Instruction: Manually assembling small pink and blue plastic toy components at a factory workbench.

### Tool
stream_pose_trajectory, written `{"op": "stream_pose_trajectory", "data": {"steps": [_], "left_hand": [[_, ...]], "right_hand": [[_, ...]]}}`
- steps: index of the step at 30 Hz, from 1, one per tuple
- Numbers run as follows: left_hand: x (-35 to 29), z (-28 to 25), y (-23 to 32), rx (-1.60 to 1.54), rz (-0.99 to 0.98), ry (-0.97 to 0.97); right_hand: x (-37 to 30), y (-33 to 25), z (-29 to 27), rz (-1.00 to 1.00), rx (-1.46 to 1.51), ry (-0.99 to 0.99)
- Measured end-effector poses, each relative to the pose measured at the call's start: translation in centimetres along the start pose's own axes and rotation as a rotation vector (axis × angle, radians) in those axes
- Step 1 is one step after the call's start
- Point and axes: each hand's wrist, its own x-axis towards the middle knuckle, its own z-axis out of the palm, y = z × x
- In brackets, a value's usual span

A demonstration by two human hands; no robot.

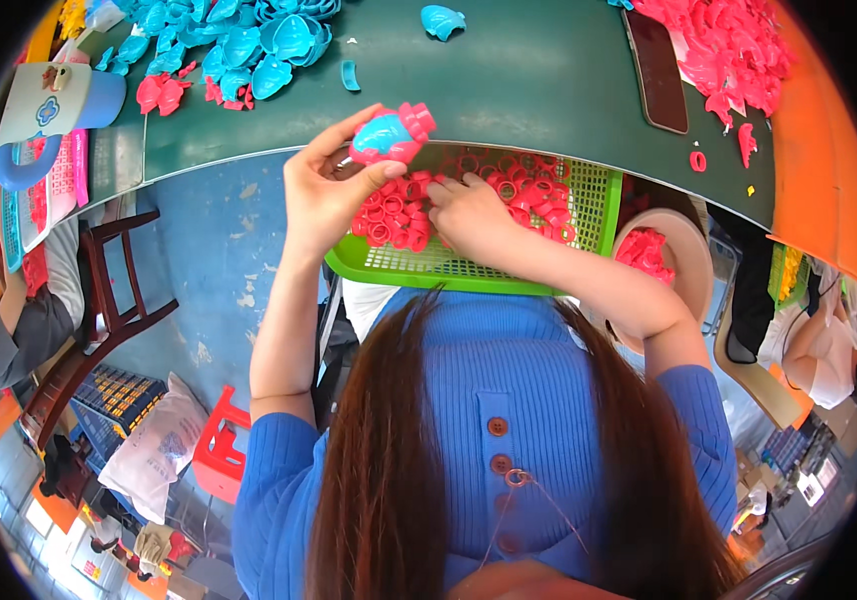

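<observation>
Between the thumb and fingers of my left hand [324, 190] is a small pink and blue plastic toy piece [389, 135], held up above the near edge of the table. My right hand [474, 215] reaches down into a green plastic basket [604, 210] on my lap, among many pink plastic rings [394, 215]. Its fingertips are bent in among the rings, and whether they grip one is hidden.
The dark green table [529, 90] bears a heap of blue plastic shells [269, 45], a pink parts pile [729, 45], a phone [659, 75] and a cup [99, 98]. A round bin [689, 250] with pink pieces stands right of the basket. Another person [19, 330] sits at left.
</observation>
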Motion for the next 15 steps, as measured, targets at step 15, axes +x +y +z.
{"op": "stream_pose_trajectory", "data": {"steps": [15], "left_hand": [[-1.5, 3.2, 0.3, -0.058, 0.085, -0.186]], "right_hand": [[-1.0, 1.0, -8.6, 0.6, 0.712, 0.482]]}}
